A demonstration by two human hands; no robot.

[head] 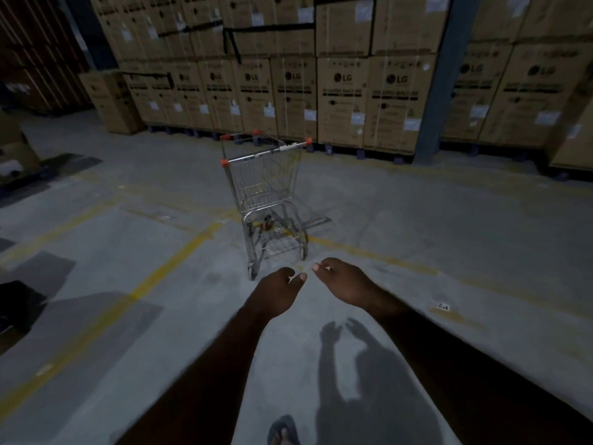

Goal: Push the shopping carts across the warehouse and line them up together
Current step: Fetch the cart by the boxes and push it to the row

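Left hand (277, 292), right hand (345, 282) empty; 1 cart (266, 184) stands ahead.

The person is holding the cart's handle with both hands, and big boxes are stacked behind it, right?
Not quite. The head view shows the left hand and right hand empty, apart from the shopping cart. Its handle is untouched. The boxes are indeed stacked behind it.

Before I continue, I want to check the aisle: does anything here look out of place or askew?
The shopping cart stands alone on the open floor, turned askew over a yellow floor line. No other cart is in view. A black strap hangs loose on the stacked LG cartons.
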